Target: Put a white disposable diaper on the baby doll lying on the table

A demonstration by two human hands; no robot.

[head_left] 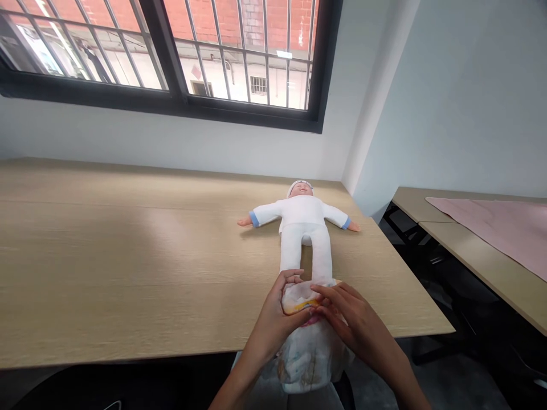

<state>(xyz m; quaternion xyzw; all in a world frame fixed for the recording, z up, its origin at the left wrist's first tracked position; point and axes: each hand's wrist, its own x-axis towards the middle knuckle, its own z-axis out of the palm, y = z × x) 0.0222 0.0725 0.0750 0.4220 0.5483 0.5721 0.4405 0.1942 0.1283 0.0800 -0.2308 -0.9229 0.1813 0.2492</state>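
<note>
A baby doll (303, 213) in white clothes with blue cuffs lies on its back on the wooden table (128, 256), arms spread and legs toward me. At the table's front edge, by the doll's feet, a white diaper (310, 356) with a yellow and pink printed band hangs below my hands. My left hand (280, 307) curves around the left side of its upper edge, thumb in front. My right hand (348, 310) grips the right side of that edge with bent fingers. The doll's feet are hidden behind the diaper and hands.
Behind the table are a pale wall (213, 142) and a barred window (243, 57). A second table (478, 245) at the right bears a pink cloth (513, 228). A dark gap separates the two tables. Something black (106, 387) sits under the front edge at the left.
</note>
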